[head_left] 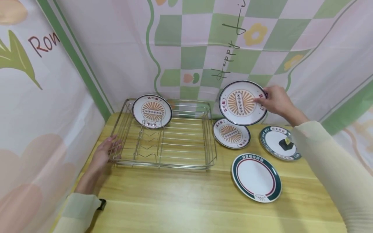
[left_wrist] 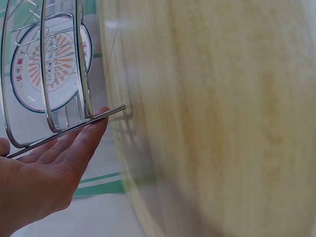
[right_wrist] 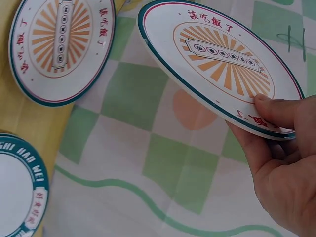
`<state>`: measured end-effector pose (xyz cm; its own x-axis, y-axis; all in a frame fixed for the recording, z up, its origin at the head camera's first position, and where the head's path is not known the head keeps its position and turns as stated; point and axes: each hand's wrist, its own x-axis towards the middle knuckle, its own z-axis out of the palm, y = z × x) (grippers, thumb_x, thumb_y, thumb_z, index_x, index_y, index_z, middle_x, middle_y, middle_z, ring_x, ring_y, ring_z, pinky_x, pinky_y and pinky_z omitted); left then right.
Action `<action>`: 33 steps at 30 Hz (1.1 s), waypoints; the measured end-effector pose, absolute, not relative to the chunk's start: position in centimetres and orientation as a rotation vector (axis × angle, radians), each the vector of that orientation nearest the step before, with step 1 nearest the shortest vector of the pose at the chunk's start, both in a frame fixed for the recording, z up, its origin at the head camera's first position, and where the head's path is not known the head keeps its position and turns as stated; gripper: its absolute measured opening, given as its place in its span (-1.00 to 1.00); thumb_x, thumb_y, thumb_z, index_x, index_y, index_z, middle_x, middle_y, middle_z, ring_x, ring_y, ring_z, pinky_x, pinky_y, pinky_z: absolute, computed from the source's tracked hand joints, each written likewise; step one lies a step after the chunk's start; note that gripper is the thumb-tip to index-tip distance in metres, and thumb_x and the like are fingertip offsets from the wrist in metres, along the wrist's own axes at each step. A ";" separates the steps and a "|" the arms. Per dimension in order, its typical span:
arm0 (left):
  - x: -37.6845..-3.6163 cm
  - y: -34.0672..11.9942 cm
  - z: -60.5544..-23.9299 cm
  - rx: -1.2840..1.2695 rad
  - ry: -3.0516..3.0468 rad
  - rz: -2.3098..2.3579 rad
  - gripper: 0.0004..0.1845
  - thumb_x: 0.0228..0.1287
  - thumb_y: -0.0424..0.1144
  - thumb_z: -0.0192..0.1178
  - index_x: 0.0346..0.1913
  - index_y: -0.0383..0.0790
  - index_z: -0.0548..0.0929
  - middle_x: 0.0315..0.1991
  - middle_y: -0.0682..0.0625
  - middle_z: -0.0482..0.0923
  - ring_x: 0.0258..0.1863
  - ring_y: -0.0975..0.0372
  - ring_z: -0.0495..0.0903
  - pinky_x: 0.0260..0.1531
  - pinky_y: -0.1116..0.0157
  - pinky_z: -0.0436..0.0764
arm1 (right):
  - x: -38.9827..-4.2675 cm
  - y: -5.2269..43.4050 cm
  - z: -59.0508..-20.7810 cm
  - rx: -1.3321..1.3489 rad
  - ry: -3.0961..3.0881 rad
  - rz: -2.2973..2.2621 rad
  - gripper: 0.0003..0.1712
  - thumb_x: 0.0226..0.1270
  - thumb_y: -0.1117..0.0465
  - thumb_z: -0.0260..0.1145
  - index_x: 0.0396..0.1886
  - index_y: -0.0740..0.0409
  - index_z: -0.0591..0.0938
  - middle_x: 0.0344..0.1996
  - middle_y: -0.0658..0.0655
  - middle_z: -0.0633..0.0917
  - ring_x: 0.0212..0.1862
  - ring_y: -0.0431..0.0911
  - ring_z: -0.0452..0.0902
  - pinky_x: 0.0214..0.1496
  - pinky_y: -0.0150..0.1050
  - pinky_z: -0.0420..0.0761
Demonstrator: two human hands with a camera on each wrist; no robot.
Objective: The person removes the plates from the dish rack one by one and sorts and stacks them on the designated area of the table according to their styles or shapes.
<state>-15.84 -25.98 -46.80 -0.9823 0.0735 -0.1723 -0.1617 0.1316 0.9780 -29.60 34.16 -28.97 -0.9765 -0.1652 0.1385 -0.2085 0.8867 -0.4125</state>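
Observation:
My right hand (head_left: 276,103) pinches the rim of a white plate (head_left: 237,106) with an orange sunburst, thumb on its face and fingers beneath. That plate is held tilted in the air above a similar sunburst plate (head_left: 230,134) on the table. My left hand (left_wrist: 54,173) rests against the left side of a wire dish rack (head_left: 183,152), its fingers fairly straight along the wires. Another sunburst plate (head_left: 152,110) stands leaning in the rack's back left part.
On the wooden table (head_left: 175,200), right of the rack, lie a green-rimmed plate (head_left: 256,179) and another green-rimmed plate (head_left: 271,137) with a dark patch, partly behind my right sleeve. A patterned cloth (head_left: 116,48) hangs behind the table.

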 end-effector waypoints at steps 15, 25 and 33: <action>-15.7 -25.9 -46.9 -0.091 2.214 1.981 -0.28 0.78 0.10 -0.51 0.71 -0.32 -0.10 0.63 -0.46 0.06 0.55 -0.30 0.20 0.16 0.20 0.73 | -29.4 37.7 -33.3 0.034 -3.162 0.916 -0.61 0.55 0.17 0.37 0.00 0.49 0.59 -0.45 0.21 0.71 -0.42 -0.02 0.61 -0.43 -0.26 0.65; -15.9 -25.8 -46.9 -0.125 2.209 1.985 -0.28 0.77 0.10 -0.50 0.71 -0.30 -0.08 0.62 -0.45 0.08 0.55 -0.29 0.21 0.14 0.21 0.74 | -29.2 39.1 -36.1 -0.134 -3.179 1.192 -0.61 0.56 0.19 0.35 -0.01 0.52 0.56 -0.46 0.09 0.73 -0.41 -0.09 0.63 -0.44 -0.27 0.69; -15.9 -25.8 -46.9 -0.153 2.200 1.984 -0.29 0.78 0.09 -0.51 0.71 -0.31 -0.07 0.62 -0.44 0.09 0.55 -0.28 0.22 0.14 0.21 0.74 | -29.5 39.6 -38.4 -0.287 -3.137 1.457 -0.73 0.55 0.27 0.35 -0.09 0.45 0.52 -0.51 0.01 0.70 -0.46 -0.20 0.61 -0.37 -0.33 0.73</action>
